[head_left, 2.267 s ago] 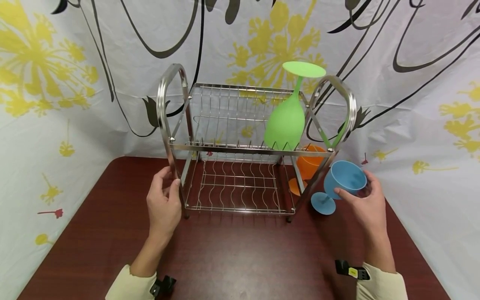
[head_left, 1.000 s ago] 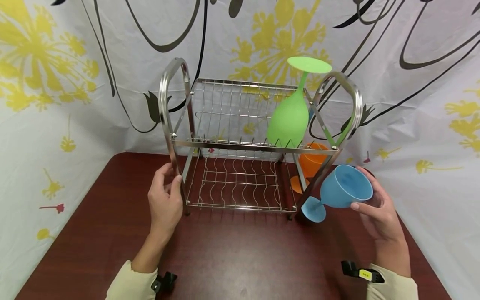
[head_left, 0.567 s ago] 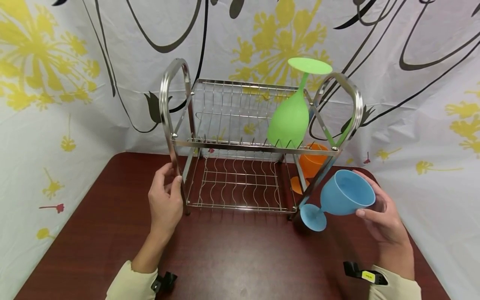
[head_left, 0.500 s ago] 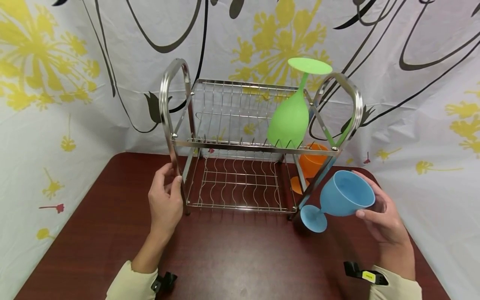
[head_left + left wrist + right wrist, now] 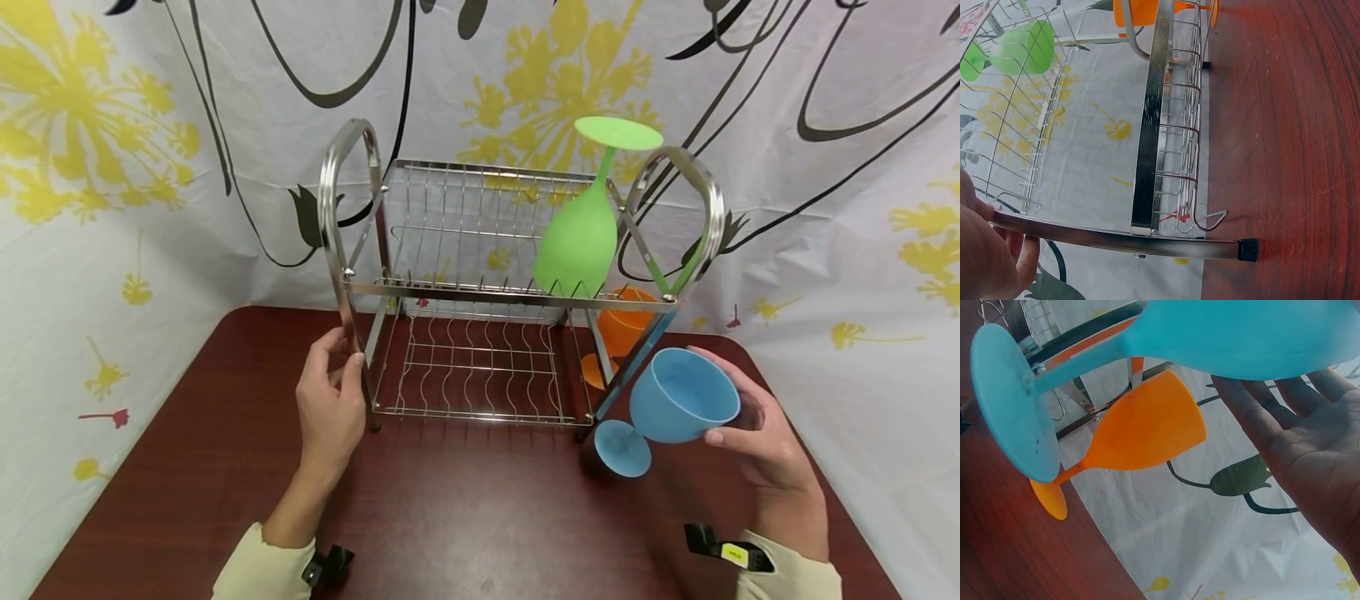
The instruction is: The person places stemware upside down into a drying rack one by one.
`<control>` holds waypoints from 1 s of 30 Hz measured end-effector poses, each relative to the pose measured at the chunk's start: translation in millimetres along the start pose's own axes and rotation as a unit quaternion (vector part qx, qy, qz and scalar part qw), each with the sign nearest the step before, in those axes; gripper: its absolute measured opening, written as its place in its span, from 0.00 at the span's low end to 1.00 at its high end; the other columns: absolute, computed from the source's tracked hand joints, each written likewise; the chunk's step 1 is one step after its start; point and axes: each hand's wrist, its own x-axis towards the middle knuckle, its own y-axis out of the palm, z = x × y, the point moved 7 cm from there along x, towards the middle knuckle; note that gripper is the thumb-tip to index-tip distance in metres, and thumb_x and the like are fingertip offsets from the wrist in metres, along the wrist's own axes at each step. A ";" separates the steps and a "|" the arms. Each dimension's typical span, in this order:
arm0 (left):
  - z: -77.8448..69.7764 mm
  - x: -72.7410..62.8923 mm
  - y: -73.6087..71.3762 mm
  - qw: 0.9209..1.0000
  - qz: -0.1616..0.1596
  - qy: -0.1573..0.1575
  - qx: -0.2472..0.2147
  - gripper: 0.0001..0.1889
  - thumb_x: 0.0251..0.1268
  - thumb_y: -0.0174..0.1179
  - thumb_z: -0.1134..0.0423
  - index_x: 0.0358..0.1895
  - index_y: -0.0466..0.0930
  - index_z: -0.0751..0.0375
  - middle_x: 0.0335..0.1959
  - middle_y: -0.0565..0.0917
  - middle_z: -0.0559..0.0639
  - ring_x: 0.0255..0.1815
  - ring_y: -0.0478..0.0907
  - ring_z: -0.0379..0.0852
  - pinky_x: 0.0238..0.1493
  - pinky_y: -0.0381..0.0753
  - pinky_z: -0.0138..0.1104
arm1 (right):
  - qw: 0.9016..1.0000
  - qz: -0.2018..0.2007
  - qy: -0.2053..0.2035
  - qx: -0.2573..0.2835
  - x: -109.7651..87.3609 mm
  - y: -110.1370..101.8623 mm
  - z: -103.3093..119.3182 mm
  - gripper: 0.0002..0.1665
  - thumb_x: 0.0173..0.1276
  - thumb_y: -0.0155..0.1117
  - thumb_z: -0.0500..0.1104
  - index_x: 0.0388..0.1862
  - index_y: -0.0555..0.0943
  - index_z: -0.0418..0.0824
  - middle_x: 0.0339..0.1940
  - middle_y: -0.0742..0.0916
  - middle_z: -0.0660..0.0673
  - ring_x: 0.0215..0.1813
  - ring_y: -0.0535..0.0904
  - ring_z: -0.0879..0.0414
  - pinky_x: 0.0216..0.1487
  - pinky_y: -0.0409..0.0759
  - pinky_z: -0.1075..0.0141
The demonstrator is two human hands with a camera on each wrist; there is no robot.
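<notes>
My right hand (image 5: pixel 765 437) grips a blue plastic goblet (image 5: pixel 678 400) by its bowl, fingers behind it and thumb near the rim. The goblet leans, its bowl opening up toward me and its round foot (image 5: pixel 622 448) to the lower left, beside the rack's front right leg. In the right wrist view the hand (image 5: pixel 1300 425) lies under the blue bowl (image 5: pixel 1241 337). My left hand (image 5: pixel 330 400) pinches the front left post of a two-tier metal dish rack (image 5: pixel 480 293). A green goblet (image 5: pixel 577 242) stands upside down on the upper tier, at the right.
An orange goblet (image 5: pixel 628 321) stands upright on the dark red wooden table (image 5: pixel 480 508), behind the rack's right side. The rack's lower tier (image 5: pixel 480 367) has wavy wires. A white cloth with a floral print (image 5: pixel 180 125) hangs behind and at both sides.
My right hand has lifted the blue goblet off the table and tilted it, bringing it nearer to me, most recently slightly left and down in the view. My left hand keeps its hold on the post.
</notes>
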 end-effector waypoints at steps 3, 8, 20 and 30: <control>1.4 -0.2 0.1 1.000 -0.001 -0.001 0.003 0.17 0.66 0.57 0.75 0.58 0.74 0.71 0.46 0.80 0.62 0.45 0.75 0.39 0.43 0.76 0.18 | 1.000 0.010 -0.006 0.000 1.2 4.4 1.1 0.49 0.46 0.48 0.18 0.73 0.54 0.23 0.67 0.74 0.36 0.61 0.74 0.49 0.54 0.80 0.62; 0.7 -0.7 -0.2 1.000 0.002 -0.004 0.002 0.17 0.67 0.57 0.74 0.58 0.74 0.69 0.46 0.80 0.61 0.45 0.75 0.40 0.44 0.77 0.19 | 1.000 0.020 -0.013 -0.011 2.4 10.8 3.1 0.50 0.44 0.50 0.18 0.72 0.54 0.22 0.66 0.74 0.36 0.61 0.75 0.49 0.54 0.81 0.62; 0.9 -0.4 -0.7 1.000 0.000 0.006 0.008 0.16 0.67 0.57 0.74 0.57 0.74 0.71 0.46 0.80 0.62 0.46 0.76 0.40 0.44 0.77 0.19 | 0.999 0.026 0.004 -0.042 8.4 26.9 4.2 0.50 0.44 0.55 0.18 0.72 0.57 0.24 0.65 0.75 0.35 0.60 0.76 0.48 0.52 0.81 0.63; 0.9 0.1 -0.2 1.000 0.002 0.007 0.012 0.16 0.67 0.56 0.74 0.58 0.74 0.71 0.46 0.80 0.62 0.46 0.76 0.41 0.43 0.76 0.18 | 0.999 0.027 0.001 -0.041 10.3 35.2 9.4 0.51 0.42 0.56 0.17 0.71 0.57 0.23 0.64 0.74 0.34 0.59 0.76 0.47 0.51 0.82 0.61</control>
